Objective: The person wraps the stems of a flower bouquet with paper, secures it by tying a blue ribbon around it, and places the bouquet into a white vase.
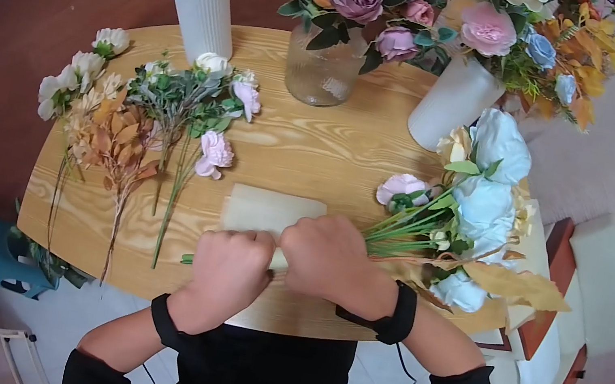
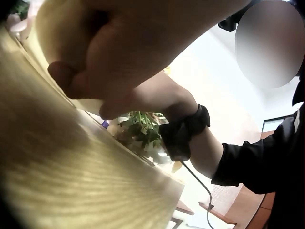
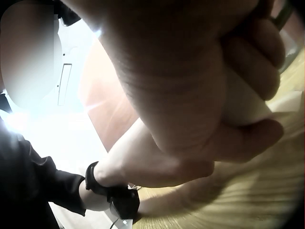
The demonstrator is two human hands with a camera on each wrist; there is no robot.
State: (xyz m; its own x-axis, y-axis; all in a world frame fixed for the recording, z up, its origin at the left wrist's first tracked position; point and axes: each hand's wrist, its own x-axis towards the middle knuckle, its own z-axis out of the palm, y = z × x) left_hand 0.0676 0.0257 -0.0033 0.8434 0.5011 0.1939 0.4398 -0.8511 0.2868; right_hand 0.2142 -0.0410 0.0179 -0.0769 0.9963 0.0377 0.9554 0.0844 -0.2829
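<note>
Both fists sit side by side at the table's near edge, knuckles up. The left hand (image 1: 227, 281) grips pale paper (image 1: 275, 213) around a bunch of stems; green stem ends (image 1: 187, 259) poke out at its left. Close beside it, the right hand (image 1: 329, 257) curls round the same paper and stems. The bunch's pale blue-white flowers (image 1: 483, 207) and long tan leaves lie to the right. In the left wrist view the left hand (image 2: 128, 47) covers much of the paper. Pale paper (image 3: 243, 102) shows between the thumb and fingers of the right hand (image 3: 176, 81).
Loose stems with orange leaves (image 1: 120, 134), white flowers and pink flowers (image 1: 214, 153) lie on the table's left. A white ribbed vase (image 1: 204, 13), a glass vase (image 1: 321, 67) with flowers and a filled white vase (image 1: 454, 107) stand along the far side. A teal stool (image 1: 8, 254) is at lower left.
</note>
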